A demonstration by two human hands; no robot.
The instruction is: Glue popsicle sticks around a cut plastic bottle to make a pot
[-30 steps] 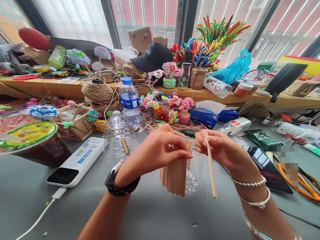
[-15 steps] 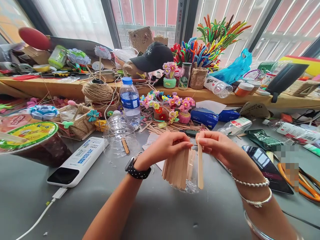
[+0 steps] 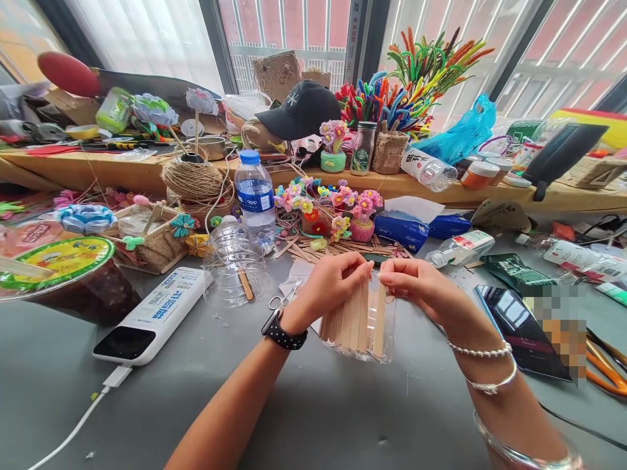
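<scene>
A cut clear plastic bottle base (image 3: 386, 336) stands on the grey table, with several wooden craft sticks (image 3: 349, 320) upright against its side. My left hand (image 3: 329, 287), a black watch on its wrist, grips the top of the stick-covered base. My right hand (image 3: 422, 290), with bracelets on the wrist, pinches the top of one more wooden stick (image 3: 380, 323) and holds it upright against the base, beside the others.
Small scissors (image 3: 279, 301) lie just left of my left wrist. An empty clear bottle (image 3: 234, 264), a white power bank (image 3: 155, 316), a water bottle (image 3: 255, 196), loose sticks (image 3: 343, 248), a black phone (image 3: 519, 329) and orange-handled scissors (image 3: 605, 378) surround the spot.
My right hand swung the loose stick from slanting away to upright and brought it against the base beside the other sticks. Both hands and the base shifted slightly away from me.
</scene>
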